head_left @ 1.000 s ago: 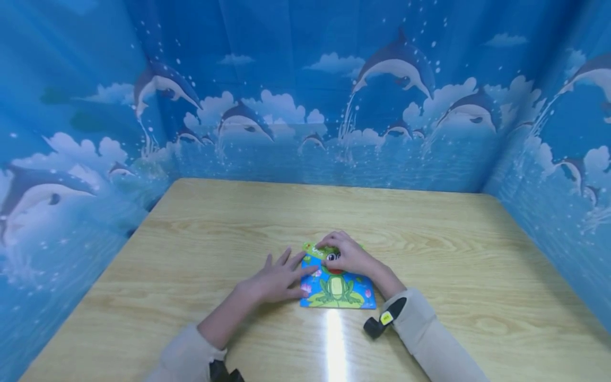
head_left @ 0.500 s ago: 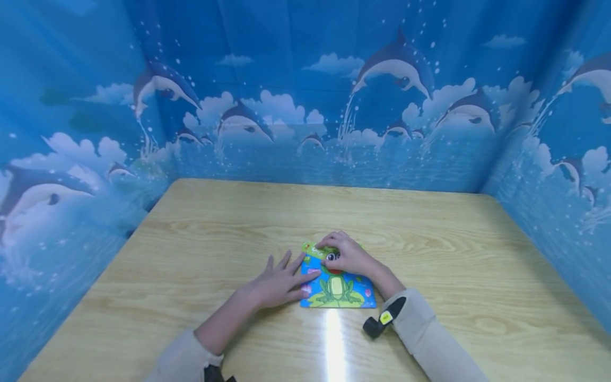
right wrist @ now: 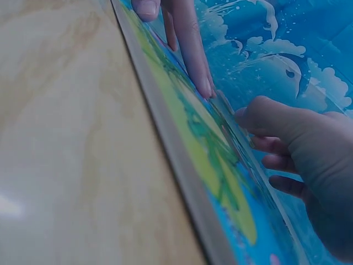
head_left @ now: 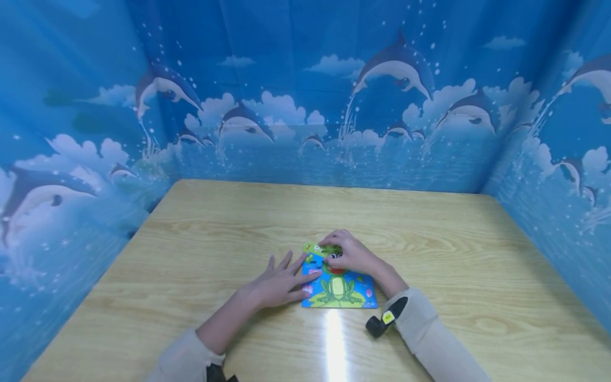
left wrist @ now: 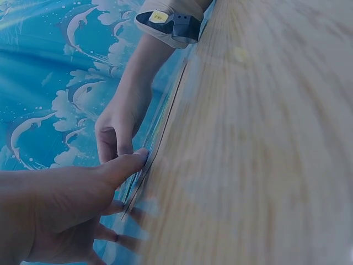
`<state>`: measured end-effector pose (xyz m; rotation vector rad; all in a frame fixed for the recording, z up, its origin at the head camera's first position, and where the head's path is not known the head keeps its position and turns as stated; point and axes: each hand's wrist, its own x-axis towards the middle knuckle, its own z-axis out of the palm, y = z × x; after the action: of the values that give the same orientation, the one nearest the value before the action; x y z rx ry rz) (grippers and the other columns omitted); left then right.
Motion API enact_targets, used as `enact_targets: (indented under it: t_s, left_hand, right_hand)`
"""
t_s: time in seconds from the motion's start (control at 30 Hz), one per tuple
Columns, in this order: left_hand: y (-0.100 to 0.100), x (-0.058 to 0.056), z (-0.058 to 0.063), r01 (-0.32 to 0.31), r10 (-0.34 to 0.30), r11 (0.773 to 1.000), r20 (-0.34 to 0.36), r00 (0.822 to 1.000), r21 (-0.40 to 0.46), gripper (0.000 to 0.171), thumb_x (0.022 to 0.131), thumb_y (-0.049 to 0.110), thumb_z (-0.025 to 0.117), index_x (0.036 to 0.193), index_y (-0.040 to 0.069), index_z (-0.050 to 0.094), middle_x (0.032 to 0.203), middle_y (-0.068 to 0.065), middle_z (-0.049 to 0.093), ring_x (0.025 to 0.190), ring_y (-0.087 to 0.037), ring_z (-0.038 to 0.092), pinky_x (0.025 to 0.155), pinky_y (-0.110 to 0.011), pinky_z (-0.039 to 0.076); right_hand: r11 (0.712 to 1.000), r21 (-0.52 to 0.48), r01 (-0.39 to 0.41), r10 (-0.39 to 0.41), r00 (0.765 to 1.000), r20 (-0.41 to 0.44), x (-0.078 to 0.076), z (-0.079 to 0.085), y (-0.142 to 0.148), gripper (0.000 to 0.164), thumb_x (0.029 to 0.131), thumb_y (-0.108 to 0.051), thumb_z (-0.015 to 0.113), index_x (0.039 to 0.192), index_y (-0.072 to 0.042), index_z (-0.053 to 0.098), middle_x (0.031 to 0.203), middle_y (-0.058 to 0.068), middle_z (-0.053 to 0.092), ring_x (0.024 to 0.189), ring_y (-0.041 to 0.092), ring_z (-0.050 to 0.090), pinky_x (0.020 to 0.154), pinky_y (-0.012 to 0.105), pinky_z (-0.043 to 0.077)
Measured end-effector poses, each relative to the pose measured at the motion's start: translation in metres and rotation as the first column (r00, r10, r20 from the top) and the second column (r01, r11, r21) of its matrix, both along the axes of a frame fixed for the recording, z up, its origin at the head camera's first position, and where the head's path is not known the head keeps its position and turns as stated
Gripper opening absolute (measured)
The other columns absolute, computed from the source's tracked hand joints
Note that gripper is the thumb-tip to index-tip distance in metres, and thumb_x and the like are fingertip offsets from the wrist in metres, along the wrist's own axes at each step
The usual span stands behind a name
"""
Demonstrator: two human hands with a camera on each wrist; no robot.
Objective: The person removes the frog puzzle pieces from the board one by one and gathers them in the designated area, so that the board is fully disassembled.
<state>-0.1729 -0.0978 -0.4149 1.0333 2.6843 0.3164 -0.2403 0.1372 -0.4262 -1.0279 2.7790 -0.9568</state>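
A frog jigsaw puzzle (head_left: 338,289) in a shallow board lies flat on the table, blue with a green frog on a lily pad. My left hand (head_left: 279,284) rests with spread, straight fingers across its left side. At the top, my right hand (head_left: 354,255) pinches a puzzle piece (head_left: 317,248) in the upper left, thumb near the frog's eyes and fingers at the far edge. A small dark gap shows in the blue beside it. The right wrist view has the thumb of the right hand (right wrist: 314,149) low against the puzzle; that hand covers much of the frog's head.
The wooden table (head_left: 229,223) extends around the puzzle on all sides. Behind and beside it hangs a blue curtain (head_left: 296,154) printed with dolphins. Each wrist wears a black strap camera (head_left: 382,321). A bright light reflection lies on the table in front of the puzzle.
The right hand has shifted slightly right, and the upper-left piece with white lettering has moved from its spot, leaving a dark gap in the blue. The left hand stays almost in place.
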Motion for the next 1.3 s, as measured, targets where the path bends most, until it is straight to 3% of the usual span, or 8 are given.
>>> enact_targets:
  t_s: [0.53,0.9,1.3]
  left_hand:
    - [0.000,0.001,0.003,0.001,-0.001,1.000,-0.010,1.000,0.004,0.053,0.095,0.047,0.040,0.144,0.031,0.030,0.151,-0.016,0.009,0.133,-0.044,0.003,0.098,-0.066,0.006]
    - [0.000,0.000,0.001,-0.090,0.092,0.995,-0.038,0.995,0.044,0.072,0.091,0.054,0.044,0.147,0.013,0.024,0.150,-0.016,0.011,0.133,-0.042,0.004,0.100,-0.064,0.004]
    - [0.000,-0.002,-0.001,-0.119,0.119,0.993,-0.009,0.993,0.019,0.074,0.089,0.057,0.044,0.147,0.016,0.024,0.150,-0.015,0.013,0.134,-0.040,0.003,0.100,-0.065,0.006]
  right_hand:
    - [0.999,0.007,0.047,-0.046,0.997,-0.062,0.005,0.012,0.030,0.037,0.079,-0.019,0.069,0.115,-0.011,0.064,0.115,0.006,0.055,0.108,0.022,0.045,0.089,0.045,0.041]
    - [0.993,-0.044,0.108,-0.111,0.991,-0.077,0.015,0.017,0.063,0.038,0.076,-0.016,0.073,0.113,-0.010,0.064,0.114,0.006,0.055,0.109,0.025,0.045,0.091,0.050,0.039]
    - [0.987,-0.070,0.147,-0.154,0.983,-0.104,0.021,0.015,0.104,0.041,0.075,-0.007,0.073,0.114,-0.004,0.063,0.116,0.014,0.054,0.109,0.032,0.045,0.090,0.054,0.038]
